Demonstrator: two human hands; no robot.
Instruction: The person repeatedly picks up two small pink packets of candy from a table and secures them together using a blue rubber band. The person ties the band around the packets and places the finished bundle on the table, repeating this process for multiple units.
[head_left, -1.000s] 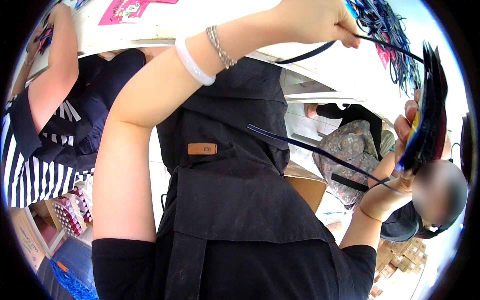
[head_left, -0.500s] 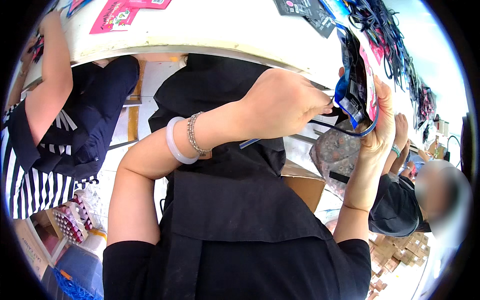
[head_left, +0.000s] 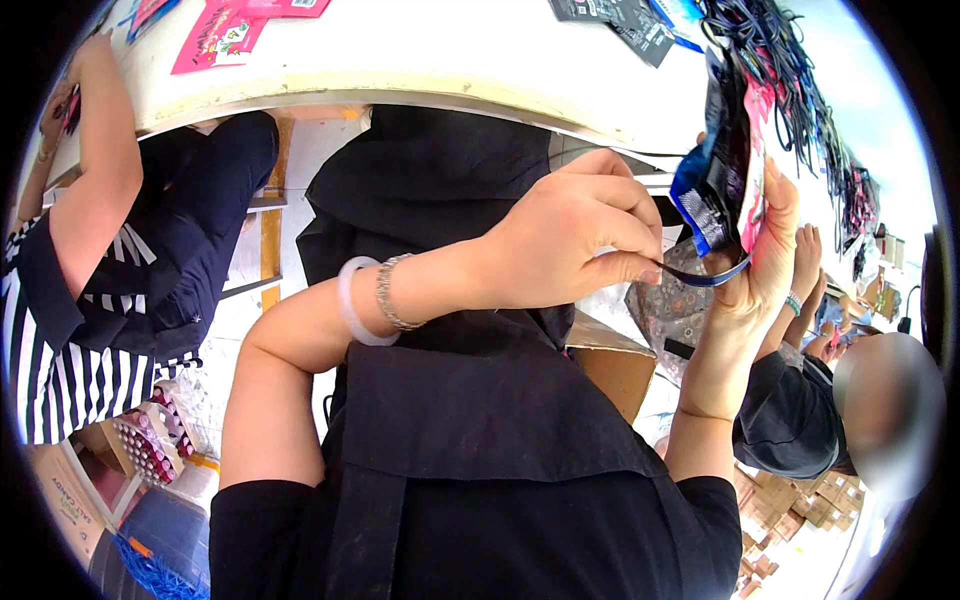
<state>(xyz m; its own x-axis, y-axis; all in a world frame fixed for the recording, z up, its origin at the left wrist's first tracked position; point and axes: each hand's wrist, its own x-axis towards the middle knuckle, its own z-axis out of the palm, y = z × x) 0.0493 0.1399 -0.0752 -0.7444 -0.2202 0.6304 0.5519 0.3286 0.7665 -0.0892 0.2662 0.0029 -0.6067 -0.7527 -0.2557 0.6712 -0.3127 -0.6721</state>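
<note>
At the right, my right hand (head_left: 772, 240) is wrapped round a bundle of flat foil packets (head_left: 722, 165), blue, black and pink, held upright on edge. A thin dark cord (head_left: 705, 280) curves under the lower end of the bundle. Its left part runs to the thumb and forefinger of my left hand (head_left: 570, 232), which pinch it just left of the packets. The other fingers of that hand are loosely curled. Part of the cord and the far side of the bundle are hidden by the packets and my right fingers.
On the white table (head_left: 400, 60) lie pink packets (head_left: 220, 35) and dark packets (head_left: 640, 38). A heap of dark cords (head_left: 790, 90) sits at the far right. Co-workers sit on both sides, one in a striped top (head_left: 65, 345). An open cardboard box (head_left: 612, 370) stands below.
My left hand has turned and its pinching fingers have moved lower, with the other fingers loosening. The cord shifts with them. My right hand and the bundle have moved slightly right.
</note>
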